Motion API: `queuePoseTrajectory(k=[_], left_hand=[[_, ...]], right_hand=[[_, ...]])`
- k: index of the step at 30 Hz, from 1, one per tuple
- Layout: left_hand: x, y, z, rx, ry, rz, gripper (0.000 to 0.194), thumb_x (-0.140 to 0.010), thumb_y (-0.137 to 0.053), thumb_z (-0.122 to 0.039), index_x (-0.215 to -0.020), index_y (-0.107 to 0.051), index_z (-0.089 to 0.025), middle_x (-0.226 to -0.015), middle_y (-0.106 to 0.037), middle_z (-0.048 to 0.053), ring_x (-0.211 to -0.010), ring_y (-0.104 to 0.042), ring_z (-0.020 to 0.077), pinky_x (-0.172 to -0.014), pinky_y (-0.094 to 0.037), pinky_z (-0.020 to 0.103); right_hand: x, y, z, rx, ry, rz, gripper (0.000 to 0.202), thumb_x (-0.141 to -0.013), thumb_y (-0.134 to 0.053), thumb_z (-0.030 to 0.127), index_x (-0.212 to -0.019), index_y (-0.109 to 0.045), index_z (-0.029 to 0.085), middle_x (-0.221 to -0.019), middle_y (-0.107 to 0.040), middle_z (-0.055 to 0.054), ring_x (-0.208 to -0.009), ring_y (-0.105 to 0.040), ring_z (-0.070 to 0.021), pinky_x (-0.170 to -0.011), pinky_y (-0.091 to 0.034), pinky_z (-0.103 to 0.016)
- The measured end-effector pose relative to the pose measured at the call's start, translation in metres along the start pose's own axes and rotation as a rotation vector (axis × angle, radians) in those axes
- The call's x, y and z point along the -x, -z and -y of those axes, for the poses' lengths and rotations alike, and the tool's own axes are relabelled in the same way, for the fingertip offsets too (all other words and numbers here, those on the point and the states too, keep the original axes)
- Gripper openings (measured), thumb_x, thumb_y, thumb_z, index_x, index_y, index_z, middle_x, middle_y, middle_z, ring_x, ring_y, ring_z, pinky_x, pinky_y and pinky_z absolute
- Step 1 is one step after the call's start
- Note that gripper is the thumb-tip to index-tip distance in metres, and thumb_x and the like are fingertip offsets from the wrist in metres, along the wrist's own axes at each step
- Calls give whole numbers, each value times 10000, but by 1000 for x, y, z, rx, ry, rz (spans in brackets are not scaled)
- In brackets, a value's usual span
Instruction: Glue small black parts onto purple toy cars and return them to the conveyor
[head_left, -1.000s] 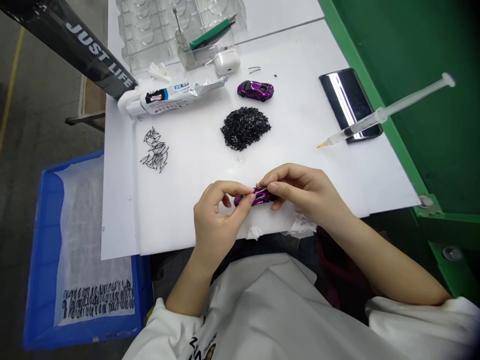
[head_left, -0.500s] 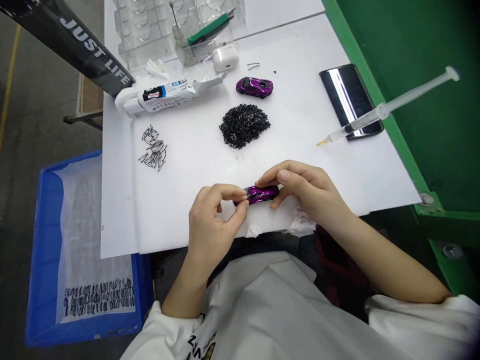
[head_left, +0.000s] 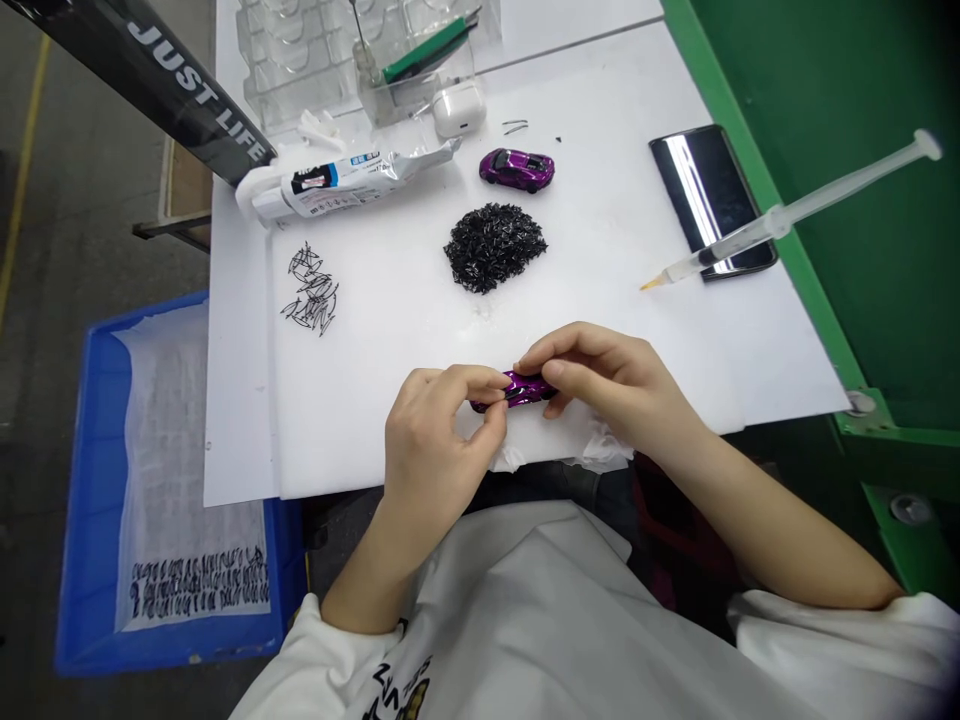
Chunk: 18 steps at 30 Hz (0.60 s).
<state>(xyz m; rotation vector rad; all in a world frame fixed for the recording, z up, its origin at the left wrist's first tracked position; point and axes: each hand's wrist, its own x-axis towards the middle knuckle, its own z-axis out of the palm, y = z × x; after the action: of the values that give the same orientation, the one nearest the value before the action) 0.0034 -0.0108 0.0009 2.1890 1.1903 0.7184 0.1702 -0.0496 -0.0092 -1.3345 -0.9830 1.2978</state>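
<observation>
A small purple toy car (head_left: 523, 391) lies level near the table's front edge, held between both hands. My left hand (head_left: 439, 430) has its thumb and index finger closed at the car's left half; any small part between those fingertips is hidden. Curled over the right end, my right hand (head_left: 619, 378) grips the car with thumb and fingers, covering much of that end. Beyond the hands is a heap of small shiny black pieces (head_left: 495, 248). Behind the heap stands a second purple toy car (head_left: 516, 170).
Thin black loop-shaped pieces (head_left: 311, 290) lie at left. A white tube (head_left: 352, 185), a white earbud case (head_left: 458, 108) and a clear tray (head_left: 292, 70) sit at the back. At right, a syringe (head_left: 739, 240) rests across a phone (head_left: 694, 180). A blue bin (head_left: 79, 500) stands left of the table.
My left fingertips have shifted slightly right along the car, toward its middle. My right thumb has come down onto the car's right end. The whole view has shifted slightly.
</observation>
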Motion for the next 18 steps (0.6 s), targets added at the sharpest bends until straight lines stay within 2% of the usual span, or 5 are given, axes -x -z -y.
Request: queuePoseTrajectory(k=[3, 7, 11, 16, 18], left_hand=[[2, 0, -2, -52, -30, -4, 201, -749, -616, -76, -848, -597, -250, -744, -679, -55, -757, -568, 162, -638, -460, 294], [4, -1, -2, -72, -59, -2, 206, -750, -616, -67, -848, -596, -248, -745, -684, -63, -751, -553, 157, -635, -461, 283], [6, -2, -1, -69, -52, 59, 219, -755, -599, -56, -870, -598, -242, -742, -668, -52, -770, -544, 160, -682, -467, 285], [5, -2, 3, -71, 6, 129, 347, -752, -596, -96, -1069, -545, -229, -1054, -604, 28, -937, -543, 200, -793, -464, 342], [3, -2, 5, -63, 34, 172, 405, -753, -603, -123, -1127, -506, -243, -1073, -604, 24, -983, -539, 218, -834, -451, 365]], right_hand=[[2, 0, -2, 44, 14, 14, 111, -784, -586, 191, -886, -631, 188, -884, -645, -28, -800, -618, -132, -554, -550, -205], [3, 0, -4, 55, 25, 33, 140, -812, -522, 161, -893, -630, 194, -892, -637, -27, -806, -608, -127, -550, -543, -203], [3, 1, -5, 69, 19, 46, 149, -825, -500, 156, -875, -632, 204, -866, -633, -15, -756, -599, -107, -525, -526, -182], [3, 0, -2, 99, 9, 39, 150, -816, -497, 152, -864, -630, 200, -852, -634, -24, -782, -604, -126, -520, -520, -192], [3, 0, -1, 113, 15, 41, 156, -812, -495, 148, -863, -630, 204, -855, -636, -25, -790, -605, -130, -521, -517, -196]])
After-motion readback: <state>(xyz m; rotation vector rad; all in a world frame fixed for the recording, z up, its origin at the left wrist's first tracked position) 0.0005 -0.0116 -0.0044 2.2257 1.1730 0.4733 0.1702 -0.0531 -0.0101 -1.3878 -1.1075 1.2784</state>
